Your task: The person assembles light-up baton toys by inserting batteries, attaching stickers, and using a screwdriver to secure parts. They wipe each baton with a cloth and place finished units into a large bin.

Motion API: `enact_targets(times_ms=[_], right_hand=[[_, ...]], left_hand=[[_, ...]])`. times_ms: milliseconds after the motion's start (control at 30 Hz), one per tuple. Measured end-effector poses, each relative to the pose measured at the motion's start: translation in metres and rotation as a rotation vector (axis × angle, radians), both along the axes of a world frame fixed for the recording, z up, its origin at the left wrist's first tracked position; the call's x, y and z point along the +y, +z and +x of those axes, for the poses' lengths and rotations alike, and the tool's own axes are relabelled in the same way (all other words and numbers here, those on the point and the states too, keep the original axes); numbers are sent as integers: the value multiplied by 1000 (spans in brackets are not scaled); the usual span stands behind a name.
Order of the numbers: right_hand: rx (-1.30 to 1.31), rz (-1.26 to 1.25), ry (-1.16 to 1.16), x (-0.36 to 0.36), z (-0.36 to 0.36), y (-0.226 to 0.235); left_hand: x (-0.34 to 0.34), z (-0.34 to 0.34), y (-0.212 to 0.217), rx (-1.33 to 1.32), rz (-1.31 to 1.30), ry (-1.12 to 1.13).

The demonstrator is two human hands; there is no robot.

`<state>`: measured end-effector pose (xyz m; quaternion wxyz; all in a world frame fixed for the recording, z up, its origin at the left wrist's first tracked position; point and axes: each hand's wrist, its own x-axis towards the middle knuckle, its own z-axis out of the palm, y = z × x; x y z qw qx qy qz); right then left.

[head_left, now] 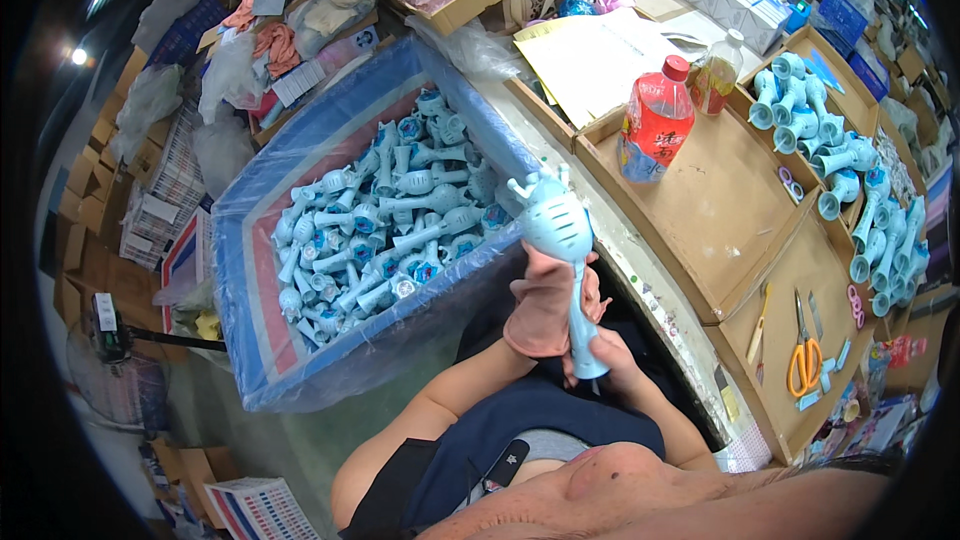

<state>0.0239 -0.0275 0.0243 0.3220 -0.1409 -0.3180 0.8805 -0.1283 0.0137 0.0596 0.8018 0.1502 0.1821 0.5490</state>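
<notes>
Looking down from the head view, I see both hands on one light-blue toy [560, 225], held upright between the lined bin [400, 328] and the surface [655, 275]. The left hand [540, 312], in what looks like a pink glove or cloth, curls around the stem just below the slotted head. The right hand [612, 358] pinches the lower end near its flare, thumb toward the camera; its other fingertips are mostly hidden.

It's a sensible hold, to my eye: one hand high, one low, so the toy can be turned without wobbling. I'd keep the upper grip on the stem and off the little horns, which look easy to bend, and let the lower hand do the turning. The covering could slip on smooth plastic, so a firm, even squeeze seems wise.

Elbow room matters too. The cardboard tray [705, 240] sits close on the right with the red-labelled bottle [657, 130] standing in it, and orange-handled scissors [803, 368] lie in the nearer tray.
</notes>
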Motion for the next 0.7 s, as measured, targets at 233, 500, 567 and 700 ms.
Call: enact_targets(times_ms=[233,500,567,700], right_hand=[[-938,825,-162,12,10,22],[-296,373,-687,83,22,72],[-369,351,-713,94,28,84],[-336,298,-884,115,51,103]], left_hand=[[-7,-20,8,317,224,-104],[-2,4,66,1372,499,-482],[-11,15,68,1503,682,-478],[-28,25,71,1323,721,-113]])
